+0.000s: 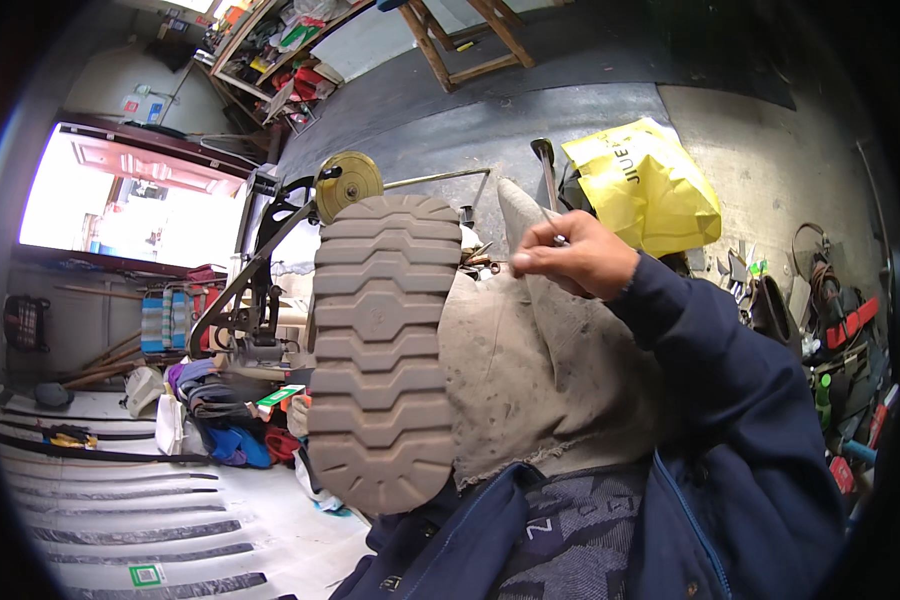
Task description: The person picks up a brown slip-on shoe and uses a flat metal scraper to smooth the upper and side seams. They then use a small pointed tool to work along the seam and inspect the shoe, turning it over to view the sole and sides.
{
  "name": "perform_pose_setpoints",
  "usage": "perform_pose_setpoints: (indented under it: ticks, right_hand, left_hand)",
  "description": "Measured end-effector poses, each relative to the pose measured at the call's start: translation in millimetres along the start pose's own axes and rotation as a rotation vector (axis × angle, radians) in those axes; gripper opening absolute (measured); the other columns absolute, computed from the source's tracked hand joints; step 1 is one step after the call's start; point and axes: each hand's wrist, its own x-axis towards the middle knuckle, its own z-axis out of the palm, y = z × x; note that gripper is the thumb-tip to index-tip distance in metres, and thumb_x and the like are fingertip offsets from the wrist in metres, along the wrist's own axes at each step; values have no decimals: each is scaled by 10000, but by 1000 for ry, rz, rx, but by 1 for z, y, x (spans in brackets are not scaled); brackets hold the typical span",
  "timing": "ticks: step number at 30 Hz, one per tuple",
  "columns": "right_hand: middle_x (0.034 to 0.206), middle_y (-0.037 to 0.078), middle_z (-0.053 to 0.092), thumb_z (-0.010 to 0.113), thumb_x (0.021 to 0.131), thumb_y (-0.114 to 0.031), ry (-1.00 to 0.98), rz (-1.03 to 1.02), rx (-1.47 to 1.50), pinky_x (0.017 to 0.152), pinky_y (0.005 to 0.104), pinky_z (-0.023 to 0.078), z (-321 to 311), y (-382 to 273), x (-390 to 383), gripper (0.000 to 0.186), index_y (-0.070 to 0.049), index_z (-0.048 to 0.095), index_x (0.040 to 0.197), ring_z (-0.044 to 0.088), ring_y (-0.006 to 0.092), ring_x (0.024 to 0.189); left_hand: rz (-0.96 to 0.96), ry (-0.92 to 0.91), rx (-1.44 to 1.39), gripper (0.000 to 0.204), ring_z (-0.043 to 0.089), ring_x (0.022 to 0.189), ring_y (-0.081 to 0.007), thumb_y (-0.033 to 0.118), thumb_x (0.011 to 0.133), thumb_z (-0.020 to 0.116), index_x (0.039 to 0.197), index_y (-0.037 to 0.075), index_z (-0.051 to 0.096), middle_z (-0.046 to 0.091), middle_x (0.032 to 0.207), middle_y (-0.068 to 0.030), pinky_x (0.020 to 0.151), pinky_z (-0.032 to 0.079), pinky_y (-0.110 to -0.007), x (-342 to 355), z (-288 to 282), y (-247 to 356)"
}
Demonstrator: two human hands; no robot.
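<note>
A shoe (pixel 382 350) stands before me with its brown, deeply grooved sole facing me. My left hand does not show; the shoe may be covering it. To the right of the shoe, above the grey-beige cloth (pixel 540 380) over my lap, is my right hand (pixel 578 257). Its fingers are closed in a pinch around a thin metal tool (pixel 560 240), of which only a short shiny piece shows. Its exact kind is unclear. The right hand is apart from the shoe.
Behind the shoe stands a dark metal machine (pixel 255 300) with a yellowish wheel (pixel 348 187). A yellow bag (pixel 645 190) lies beyond my right hand. Tools and straps (pixel 835 310) crowd the right side, and a wooden stool (pixel 465 45) stands far off. Dark strips (pixel 140 530) lie lower left.
</note>
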Motion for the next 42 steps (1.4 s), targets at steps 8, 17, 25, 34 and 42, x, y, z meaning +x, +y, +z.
perform_pose_setpoints:
  ticks: [8,17,25,34,42]
  right_hand:
    - [559,-61,431,695,932,-205,337,90,143,401,222,235,-103,38,-135,181,-32,654,897,345,24,431]
    - [723,-46,603,701,956,-216,1178,67,-548,548,230,415,-228,116,-265,169,-47,693,964,539,64,600]
    - [990,182,649,517,900,57,649,-270,-1128,861,372,510,-68,44,-160,368,10,622,1250,653,327,931]
    - [841,140,634,521,932,96,227,-200,-624,700,306,524,53,26,-95,494,-18,567,1411,657,236,718]
    - [821,133,627,515,922,105,210,-165,-649,692,312,524,43,29,-81,509,-17,565,1413,652,235,707]
  left_hand:
    - [29,213,789,343,670,1067,-185,220,999,628,1191,-60,677,714,1140,-109,980,504,-316,5,11,-2]
    - [-230,-231,884,366,603,1117,-195,194,1018,607,1300,-35,571,648,1237,-91,994,476,-339,-6,5,-66]
    - [-222,-302,1005,425,594,1113,-231,171,953,703,1302,-23,555,634,1212,-112,1002,466,-370,-6,-15,-67]
    - [-233,-318,1021,554,560,1226,-241,178,937,738,1387,-40,500,590,1333,-143,1072,429,-377,-12,-7,-64]
    - [-363,-361,1010,605,476,1331,-311,217,945,711,1418,-58,453,514,1414,-189,1138,350,-416,-3,-6,-62]
